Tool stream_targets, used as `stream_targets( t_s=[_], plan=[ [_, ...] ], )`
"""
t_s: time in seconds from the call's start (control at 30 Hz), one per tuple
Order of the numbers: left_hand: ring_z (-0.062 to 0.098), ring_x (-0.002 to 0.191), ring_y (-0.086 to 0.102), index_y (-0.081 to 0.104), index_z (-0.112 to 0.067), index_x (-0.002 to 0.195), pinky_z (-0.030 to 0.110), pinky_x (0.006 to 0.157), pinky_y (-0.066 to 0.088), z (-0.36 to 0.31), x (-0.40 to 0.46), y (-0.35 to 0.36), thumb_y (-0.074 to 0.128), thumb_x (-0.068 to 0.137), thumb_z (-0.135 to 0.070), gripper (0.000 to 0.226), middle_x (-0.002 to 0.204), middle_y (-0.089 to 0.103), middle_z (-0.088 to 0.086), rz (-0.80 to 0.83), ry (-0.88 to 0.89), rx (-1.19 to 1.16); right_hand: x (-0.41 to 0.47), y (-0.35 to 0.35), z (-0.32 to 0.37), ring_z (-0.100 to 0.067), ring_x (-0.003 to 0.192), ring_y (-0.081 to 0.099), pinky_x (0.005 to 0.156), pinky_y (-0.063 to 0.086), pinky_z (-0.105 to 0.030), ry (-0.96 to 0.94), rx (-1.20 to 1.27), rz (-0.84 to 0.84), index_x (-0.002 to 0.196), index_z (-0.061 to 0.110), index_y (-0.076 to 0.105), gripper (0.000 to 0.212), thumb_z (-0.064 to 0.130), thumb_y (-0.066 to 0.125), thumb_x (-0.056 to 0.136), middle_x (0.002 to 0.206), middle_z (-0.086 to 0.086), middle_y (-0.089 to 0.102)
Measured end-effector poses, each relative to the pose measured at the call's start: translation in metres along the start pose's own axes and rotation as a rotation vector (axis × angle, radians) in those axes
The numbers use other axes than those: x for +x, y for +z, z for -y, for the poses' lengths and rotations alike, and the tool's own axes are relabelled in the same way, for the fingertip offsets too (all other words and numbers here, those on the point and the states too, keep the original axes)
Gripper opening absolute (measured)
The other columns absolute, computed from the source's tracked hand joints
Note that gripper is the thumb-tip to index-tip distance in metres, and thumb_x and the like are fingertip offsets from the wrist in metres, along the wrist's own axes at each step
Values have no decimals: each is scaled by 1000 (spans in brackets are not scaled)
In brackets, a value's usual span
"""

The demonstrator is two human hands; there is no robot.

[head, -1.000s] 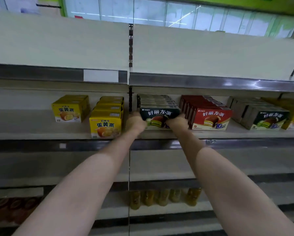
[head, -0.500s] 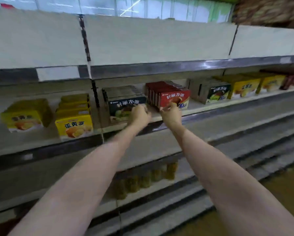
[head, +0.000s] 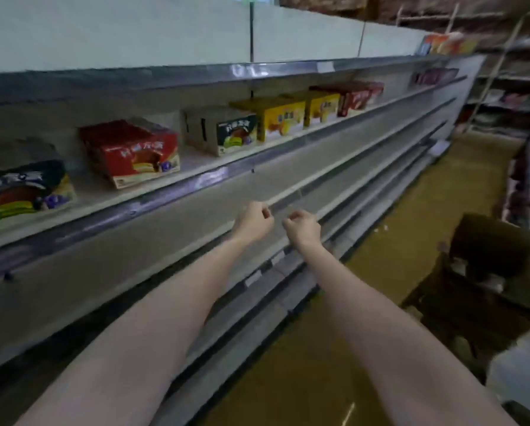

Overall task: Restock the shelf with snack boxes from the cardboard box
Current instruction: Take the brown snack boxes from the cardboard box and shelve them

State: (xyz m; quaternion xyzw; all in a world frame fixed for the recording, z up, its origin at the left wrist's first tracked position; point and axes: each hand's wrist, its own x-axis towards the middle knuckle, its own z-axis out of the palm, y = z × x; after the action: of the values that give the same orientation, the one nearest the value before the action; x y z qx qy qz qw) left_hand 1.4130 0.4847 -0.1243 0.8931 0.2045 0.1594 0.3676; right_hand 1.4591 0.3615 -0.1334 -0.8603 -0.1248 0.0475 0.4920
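shop aisle and yellowish floor (head: 303,364) fill the lower view, with a long shelf (head: 196,182) run slanting away to the upper right. nearest, two bare forearms are stretched forward. since half a second ago both hands have been drawn back from the shelf edge, and the view has been swung right, down the aisle. the dark box (head: 24,192) that was being squared up a second ago is now left at the far left of the shelf, apart from both hands.

each grip is loosely curled and nothing is held: the left hand (head: 253,222) and the right hand (head: 303,229) hang side by side in the air, in front of the lower shelf tiers and below the stocked shelf, touching nothing. fingers are bent in but not clamped.

to the right, on the floor, a dark brownish carton (head: 488,259) is seen, blurred; it is judged to be the cardboard box, and its contents cannot be told.

further along the shelf, a red box (head: 134,155), a grey-sided box (head: 223,130), yellow boxes (head: 283,119) and more red boxes (head: 356,95) are stood in a row.

the placing of that box is judged done, and a turn toward the carton for the next one seems likely.
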Motion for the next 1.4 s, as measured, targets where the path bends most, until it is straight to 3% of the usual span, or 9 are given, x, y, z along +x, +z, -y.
stream_targets(
  t_s=[0.23, 0.33, 0.53, 0.67, 0.9, 1.03, 1.13, 1.23, 1.4],
  plan=[
    [24, 69, 61, 55, -16, 62, 33, 63, 47, -98, 25, 185, 58, 83, -13, 22, 67, 62, 8, 193, 83, -10, 44, -134, -152, -28, 98, 61, 73, 41, -26, 153, 7, -67, 106, 11, 64, 17, 23, 58, 95, 102, -7, 67],
    [24, 85, 63, 68, -9, 85, 30, 73, 49, -138, 25, 250, 58, 89, -14, 12, 87, 68, 8, 274, 118, 29, 55, -182, -209, -25, 94, 60, 80, 45, -29, 258, 30, -107, 97, 13, 60, 7, 20, 59, 95, 95, -3, 63],
    [27, 97, 64, 70, -8, 98, 34, 84, 54, -199, 37, 350, 58, 91, -15, 16, 100, 70, 11, 394, 153, 55, 85, -259, -285, -20, 79, 54, 50, 39, -18, 459, 58, -256, 102, 12, 65, 13, 21, 56, 97, 90, -4, 60],
    [23, 91, 65, 69, -11, 94, 35, 82, 55, -216, 52, 415, 59, 90, -18, 12, 94, 70, 6, 473, 179, 80, 108, -284, -325, -24, 96, 60, 75, 43, -26, 507, 35, -323, 104, 13, 68, 16, 20, 57, 96, 102, -5, 67],
    [25, 90, 64, 68, -9, 93, 28, 73, 47, -247, 122, 519, 57, 86, -13, 14, 92, 70, 8, 653, 230, 54, 174, -320, -382, -19, 91, 60, 74, 44, -28, 664, 39, -437, 95, 19, 66, 8, 23, 59, 96, 93, 2, 65],
    [21, 84, 63, 67, -12, 95, 23, 63, 45, -273, 176, 576, 56, 89, -11, 12, 92, 69, 5, 772, 286, 18, 227, -346, -404, -18, 87, 58, 61, 39, -24, 719, 12, -512, 96, 18, 65, 8, 23, 58, 96, 91, 3, 63],
    [21, 84, 64, 63, -20, 103, 28, 68, 49, -291, 212, 610, 55, 90, -11, 19, 94, 68, 7, 857, 283, 28, 264, -360, -417, -20, 90, 57, 73, 40, -26, 786, -6, -531, 97, 18, 64, 8, 20, 56, 96, 93, 2, 62],
    [26, 88, 64, 65, -10, 100, 34, 76, 54, -305, 244, 650, 55, 88, -10, 15, 95, 68, 11, 921, 346, 75, 296, -369, -435, -19, 90, 56, 75, 39, -26, 847, 2, -593, 98, 18, 64, 8, 19, 56, 96, 95, 2, 61],
    [22, 83, 61, 62, -10, 100, 29, 69, 46, -330, 279, 715, 53, 92, -13, 13, 96, 66, 10, 1014, 461, 222, 343, -386, -474, -21, 94, 60, 78, 47, -31, 945, 46, -648, 100, 16, 65, 10, 19, 57, 95, 98, 1, 66]
  ],
)
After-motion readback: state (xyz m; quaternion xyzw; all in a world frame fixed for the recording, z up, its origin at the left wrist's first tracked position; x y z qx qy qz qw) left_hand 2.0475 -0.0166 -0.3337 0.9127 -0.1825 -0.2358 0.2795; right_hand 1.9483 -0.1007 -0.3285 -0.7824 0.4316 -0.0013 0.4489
